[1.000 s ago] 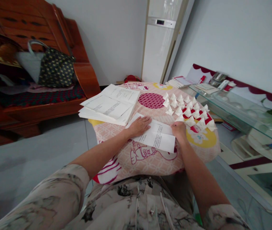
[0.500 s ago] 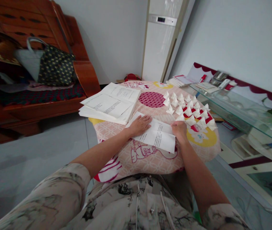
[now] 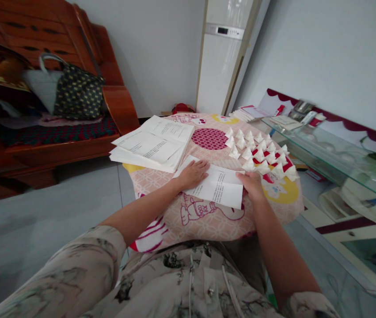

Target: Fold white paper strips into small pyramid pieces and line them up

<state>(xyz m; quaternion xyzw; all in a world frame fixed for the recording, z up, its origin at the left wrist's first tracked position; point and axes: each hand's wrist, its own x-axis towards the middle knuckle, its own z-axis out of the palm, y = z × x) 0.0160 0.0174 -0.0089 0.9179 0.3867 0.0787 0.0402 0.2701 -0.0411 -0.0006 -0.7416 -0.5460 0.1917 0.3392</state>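
A printed sheet of paper (image 3: 219, 187) lies on the cloth-covered round table in front of me. My left hand (image 3: 192, 174) rests flat on the sheet's left part, fingers stretched out. At the sheet's right edge, my right hand (image 3: 251, 183) pinches the paper between thumb and fingers. Beyond my left hand sits a stack of printed sheets (image 3: 154, 143). Several small white folded paper pyramids (image 3: 259, 152) stand in rows past my right hand.
The patterned tablecloth (image 3: 171, 229) covers the round table. Close on the right is a glass shelf (image 3: 333, 154) with small items on it. A wooden bench (image 3: 75, 148) carrying a patterned bag (image 3: 77, 90) stands at the left. A tall white cabinet unit (image 3: 219, 66) is behind the table.
My right hand has shifted slightly, and its thumb now shows along the sheet's right edge. My left hand stays flat on the paper.
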